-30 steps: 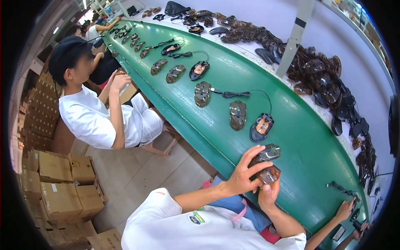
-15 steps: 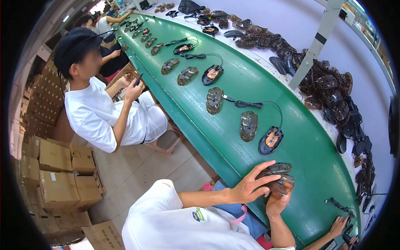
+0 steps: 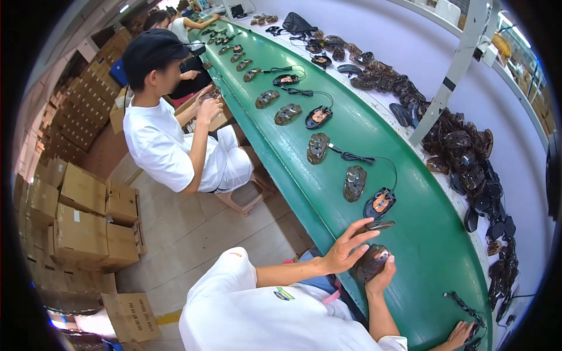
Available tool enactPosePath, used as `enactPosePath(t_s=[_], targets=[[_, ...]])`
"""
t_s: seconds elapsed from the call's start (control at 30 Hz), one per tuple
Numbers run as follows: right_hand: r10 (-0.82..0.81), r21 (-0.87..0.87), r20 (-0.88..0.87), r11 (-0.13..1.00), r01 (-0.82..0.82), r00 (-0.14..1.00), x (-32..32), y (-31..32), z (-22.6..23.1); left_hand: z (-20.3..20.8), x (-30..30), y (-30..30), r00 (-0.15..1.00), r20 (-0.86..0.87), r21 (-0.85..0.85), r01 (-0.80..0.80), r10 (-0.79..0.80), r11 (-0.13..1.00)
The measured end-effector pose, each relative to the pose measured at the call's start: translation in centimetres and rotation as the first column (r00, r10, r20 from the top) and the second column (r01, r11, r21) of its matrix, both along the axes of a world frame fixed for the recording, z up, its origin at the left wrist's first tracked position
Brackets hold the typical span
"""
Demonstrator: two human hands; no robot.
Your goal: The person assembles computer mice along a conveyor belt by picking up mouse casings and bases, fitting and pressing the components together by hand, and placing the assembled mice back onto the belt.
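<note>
A person in a white shirt, seen from above at the bottom centre of the frame, works at a long green bench (image 3: 410,234) that curves from the upper left down to the lower right. The left hand (image 3: 345,248) reaches in from the lower left with its fingers (image 3: 364,225) spread wide, their tips touching a dark mouse top shell (image 3: 381,225) that sits just above the hand. The right hand (image 3: 381,275) comes up from below, its fingers curled around a glossy brown computer mouse (image 3: 370,262), holding it low against the bench's near edge, right of centre in the lower part of the frame. Just above these lies an open mouse base with an orange inside (image 3: 379,203), its black cable (image 3: 357,157) trailing up and left. More brown mouse shells (image 3: 355,182) lie in a row along the bench toward the upper left. A heap of dark mouse parts (image 3: 462,152) fills the white shelf on the right. At upper left a seated co-worker (image 3: 167,146) in a dark cap holds something small near the chest. Cardboard boxes (image 3: 76,216) are stacked on the floor at left.
</note>
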State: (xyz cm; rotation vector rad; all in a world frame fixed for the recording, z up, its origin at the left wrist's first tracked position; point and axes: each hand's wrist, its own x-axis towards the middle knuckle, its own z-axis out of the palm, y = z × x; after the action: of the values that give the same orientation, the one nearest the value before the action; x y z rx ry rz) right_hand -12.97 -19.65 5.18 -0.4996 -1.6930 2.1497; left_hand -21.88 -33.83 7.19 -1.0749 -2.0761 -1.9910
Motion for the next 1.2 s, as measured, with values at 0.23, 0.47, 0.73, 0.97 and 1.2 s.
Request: enactPosePath(t_s=[0.23,0.47,0.73,0.97,1.2], targets=[[-0.06,0.012,0.074,0.998,0.059,0.995,-0.1,-1.1,2.8,0.6,0.8,0.7,0.998,-0.037,-0.03,-0.055,0.053,0.998],[0.039,0.043,0.004,0.998,-0.039,0.999,0.1,-0.4,1.0,1.0,0.9,1.1,0.993,-0.112,-0.187,-0.067,0.047,0.98],[0.128,0.085,-0.205,0.99,-0.112,0.97,-0.5,-1.8,2.1,0.4,0.1,0.4,0.978,-0.138,-0.173,-0.178,0.155,0.969],[0.141,0.148,-0.045,0.98,-0.133,0.989,-0.6,-1.0,2.6,3.4,-7.8,-3.7,0.771,-0.367,-0.229,-0.617,0.52,0.753],[0.195,0.017,0.28,0.978,-0.208,0.94,1.6,3.0,6.2,3.1,-9.1,-5.0,0.638,-0.682,-0.448,-0.75,0.356,0.486]])
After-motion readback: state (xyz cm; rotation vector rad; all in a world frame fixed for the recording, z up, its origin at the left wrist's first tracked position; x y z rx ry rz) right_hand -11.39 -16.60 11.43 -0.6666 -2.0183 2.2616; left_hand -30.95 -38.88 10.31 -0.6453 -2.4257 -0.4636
